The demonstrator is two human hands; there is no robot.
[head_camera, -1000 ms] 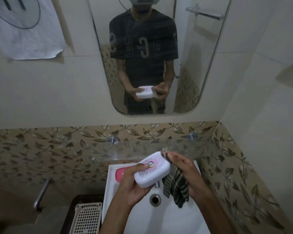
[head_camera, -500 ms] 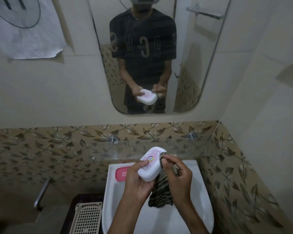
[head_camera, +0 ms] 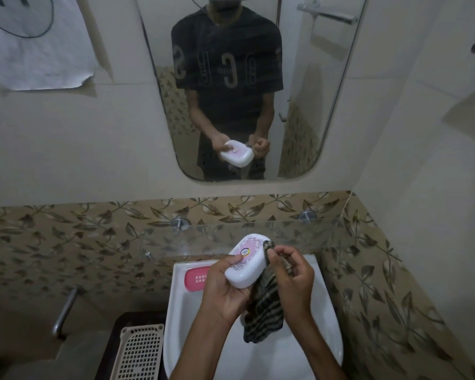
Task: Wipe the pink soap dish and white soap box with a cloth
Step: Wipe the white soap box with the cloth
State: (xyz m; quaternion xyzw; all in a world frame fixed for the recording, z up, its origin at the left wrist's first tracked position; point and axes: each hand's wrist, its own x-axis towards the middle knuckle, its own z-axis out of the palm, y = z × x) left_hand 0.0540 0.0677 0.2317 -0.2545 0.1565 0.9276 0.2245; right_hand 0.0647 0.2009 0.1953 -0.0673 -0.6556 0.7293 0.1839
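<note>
Both forearms reach forward and meet in front of the body. The left hand [head_camera: 225, 286] has its fingers curled around the white soap box [head_camera: 246, 264], thumb on top. The right hand [head_camera: 294, 275] pinches the striped cloth [head_camera: 263, 311] between thumb and fingers [head_camera: 279, 252], against the box's edge.

White soap box [head_camera: 246, 263] with pink swirls; pink soap dish [head_camera: 196, 278]; dark striped cloth [head_camera: 263, 311]; white sink [head_camera: 332, 338]; brown leaf-patterned tiles [head_camera: 66, 242].
</note>
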